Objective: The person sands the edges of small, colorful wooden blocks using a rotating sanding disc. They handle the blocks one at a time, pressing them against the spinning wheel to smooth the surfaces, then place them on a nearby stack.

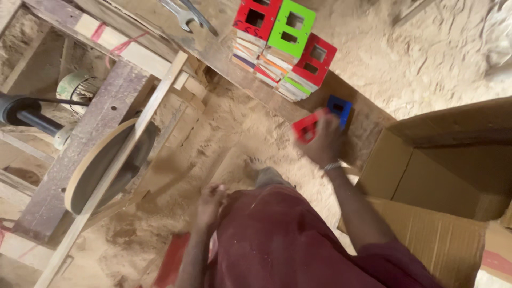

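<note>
My right hand (324,143) holds a red frame-shaped piece (305,128) with a square cut-out, and a blue one (340,108) shows just behind the fingers. It hovers below a stack of flat red and green frame pieces (284,48) on a wooden board. My left hand (209,204) hangs low by my maroon clothing, blurred, near a red flat piece (172,260); whether it grips that piece I cannot tell.
An open cardboard box (426,176) stands at the right. A round sanding disc (104,162) on a wooden machine frame is at the left, with a motor shaft (26,114). Wrenches (186,16) lie on the board. Sawdust covers the floor.
</note>
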